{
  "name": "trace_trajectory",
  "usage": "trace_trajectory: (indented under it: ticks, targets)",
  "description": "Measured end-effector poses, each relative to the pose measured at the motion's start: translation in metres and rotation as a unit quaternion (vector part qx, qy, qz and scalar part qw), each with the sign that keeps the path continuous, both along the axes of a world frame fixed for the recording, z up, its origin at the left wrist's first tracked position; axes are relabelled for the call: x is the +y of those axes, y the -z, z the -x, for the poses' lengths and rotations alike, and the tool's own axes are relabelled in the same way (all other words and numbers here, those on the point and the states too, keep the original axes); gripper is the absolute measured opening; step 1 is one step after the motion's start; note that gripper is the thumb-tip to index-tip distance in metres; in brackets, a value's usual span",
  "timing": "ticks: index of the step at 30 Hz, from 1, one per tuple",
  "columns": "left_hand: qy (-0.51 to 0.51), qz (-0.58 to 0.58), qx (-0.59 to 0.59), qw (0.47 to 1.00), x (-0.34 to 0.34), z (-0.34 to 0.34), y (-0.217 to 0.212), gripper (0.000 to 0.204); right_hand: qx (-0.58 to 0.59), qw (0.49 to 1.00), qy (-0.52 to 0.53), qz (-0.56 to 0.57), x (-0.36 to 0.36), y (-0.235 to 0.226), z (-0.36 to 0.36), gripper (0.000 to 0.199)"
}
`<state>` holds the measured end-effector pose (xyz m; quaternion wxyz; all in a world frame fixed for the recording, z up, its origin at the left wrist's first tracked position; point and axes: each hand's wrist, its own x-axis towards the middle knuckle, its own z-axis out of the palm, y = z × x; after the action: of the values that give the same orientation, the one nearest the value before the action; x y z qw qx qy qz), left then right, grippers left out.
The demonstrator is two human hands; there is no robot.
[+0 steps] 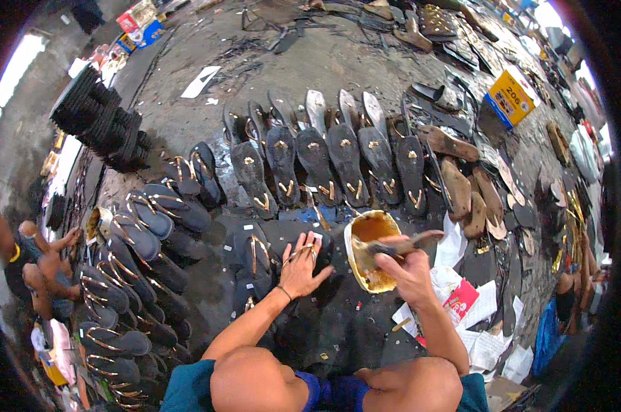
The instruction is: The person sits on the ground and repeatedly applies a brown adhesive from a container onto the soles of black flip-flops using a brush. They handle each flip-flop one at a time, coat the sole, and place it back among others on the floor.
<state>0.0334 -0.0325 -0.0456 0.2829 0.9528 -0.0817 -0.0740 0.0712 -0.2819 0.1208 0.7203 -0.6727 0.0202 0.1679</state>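
Note:
My left hand point(299, 272) lies with fingers stretched out on a black sandal point(323, 248), a gold strap crossing its fingers. Another black sandal with gold straps point(255, 255) lies just to its left. My right hand point(408, 273) is closed around a dark, flat tool point(415, 242), whose exact kind I cannot make out. One end of the tool is over a squarish tub point(349, 251) of amber-brown, glue-like paste; whether it touches the paste is unclear. Dried paste coats the tub's rim.
Ahead stand rows of dark soles point(313, 165) with gold fittings. Many finished-looking sandals point(135, 233) lie at left, near a stack of black soles point(97, 117). Brown shoe forms point(456, 184), papers point(485, 305) and a yellow-blue box point(510, 98) lie right. Another person point(46, 268) sits far left.

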Motion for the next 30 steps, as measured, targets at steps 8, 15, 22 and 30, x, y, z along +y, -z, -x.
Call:
trace_trajectory:
  ticks: [8, 15, 22, 30]
  targets:
    - [-0.295, 0.673, 0.267, 0.623, 0.009, -0.014, -0.106, 0.051, -0.407, 0.901, -0.031, 0.144, 0.070, 0.005, -0.035, 0.031]
    - [-0.282, 0.640, 0.220, 0.681, 0.013, 0.019, -0.083, 0.054, -0.355, 0.916, -0.001, 0.187, 0.070, 0.004, -0.044, 0.025]
    - [-0.175, 0.829, 0.256, 0.466, 0.024, 0.002, -0.108, 0.073, -0.337, 0.935, -0.062, 0.091, 0.073, 0.010, 0.021, 0.024]
    - [-0.246, 0.762, 0.238, 0.549, 0.015, 0.024, -0.114, 0.076, -0.165, 0.973, 0.052, 0.155, 0.046, 0.005, -0.062, 0.022]
